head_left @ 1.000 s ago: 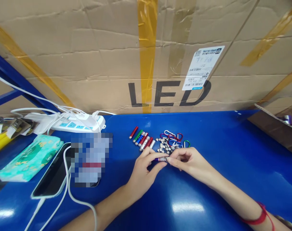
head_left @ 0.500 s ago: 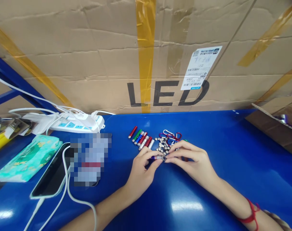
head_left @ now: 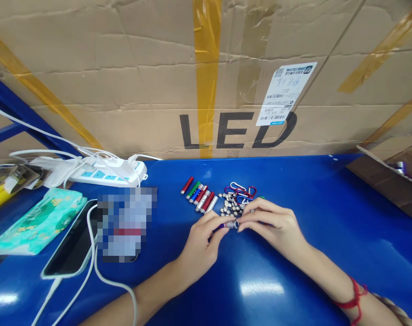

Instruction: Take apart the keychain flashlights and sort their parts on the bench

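Two hands met over blue table [head_left: 294, 190]. Far left: tissue pack [head_left: 39, 222], phone [head_left: 73, 246], power strip [head_left: 107, 172]. Left hand [head_left: 201, 246] pinched purple mini torch [head_left: 228, 224] by barrel; right hand [head_left: 277, 226] fingertips gripped its silver end. Torch row [head_left: 199, 194], button cells [head_left: 230, 206], carabiners [head_left: 241, 190] lay just behind.

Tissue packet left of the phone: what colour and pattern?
Teal-green with a pale floral print; the tissue packet shows in the head view.
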